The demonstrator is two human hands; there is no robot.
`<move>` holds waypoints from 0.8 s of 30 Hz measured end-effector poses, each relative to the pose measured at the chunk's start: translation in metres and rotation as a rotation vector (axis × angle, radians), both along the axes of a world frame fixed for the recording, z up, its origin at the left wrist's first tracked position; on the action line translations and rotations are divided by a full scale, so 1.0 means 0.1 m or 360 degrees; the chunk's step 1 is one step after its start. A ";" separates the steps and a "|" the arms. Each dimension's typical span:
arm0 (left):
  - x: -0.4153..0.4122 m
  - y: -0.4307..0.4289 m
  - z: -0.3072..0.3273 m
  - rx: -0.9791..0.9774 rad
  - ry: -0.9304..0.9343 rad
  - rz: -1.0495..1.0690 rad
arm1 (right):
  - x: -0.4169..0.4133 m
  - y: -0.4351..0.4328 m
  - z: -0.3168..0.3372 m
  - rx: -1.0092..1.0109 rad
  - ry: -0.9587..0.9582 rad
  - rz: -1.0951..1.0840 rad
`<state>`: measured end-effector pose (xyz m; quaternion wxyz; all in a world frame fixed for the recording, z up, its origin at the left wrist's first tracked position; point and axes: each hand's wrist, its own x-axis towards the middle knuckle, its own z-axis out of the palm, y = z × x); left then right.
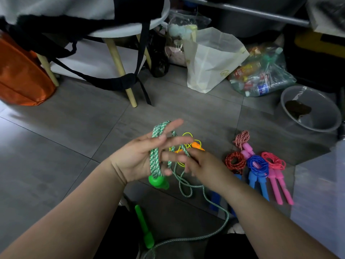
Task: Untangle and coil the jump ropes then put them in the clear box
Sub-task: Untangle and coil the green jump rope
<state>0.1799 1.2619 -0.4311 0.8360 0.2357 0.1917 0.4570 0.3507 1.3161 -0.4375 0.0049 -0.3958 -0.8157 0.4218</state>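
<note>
Tile floor (pixel 65 131); green rope (pixel 155 158) round left hand (pixel 137 157); bag logo (pixel 223 72) illegible.

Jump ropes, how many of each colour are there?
Green-and-white rope: 1
Yellow rope with orange handles: 1
Pale red-and-white rope: 1
Dark red rope: 1
Blue rope: 1
Pink rope: 1
Total: 6

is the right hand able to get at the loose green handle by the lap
Probably yes: the loose green handle lies uncovered between the forearms. The right hand is at the green rope wound round the left hand and would have to leave it first.
</note>
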 end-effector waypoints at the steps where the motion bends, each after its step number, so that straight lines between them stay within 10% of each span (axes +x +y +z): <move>1: 0.02 0.00 0.03 -0.0060 0.0075 0.0178 | -0.01 -0.01 0.00 -0.0007 -0.0037 0.0022; 7: 0.00 0.07 0.09 -0.0352 0.0133 0.0857 | -0.02 -0.12 0.01 0.0072 -0.0238 0.0235; 12: 0.08 0.11 0.11 -0.0293 0.0800 0.1084 | -0.04 -0.18 0.12 0.0223 -0.0232 0.0402; 17: 0.13 0.02 -0.06 -0.0087 0.1592 0.0569 | -0.04 -0.18 0.34 0.0351 0.0049 0.0353; 24: 0.21 -0.06 -0.06 -0.0334 0.1437 -0.0037 | 0.12 0.08 0.34 0.0263 0.0320 -0.0103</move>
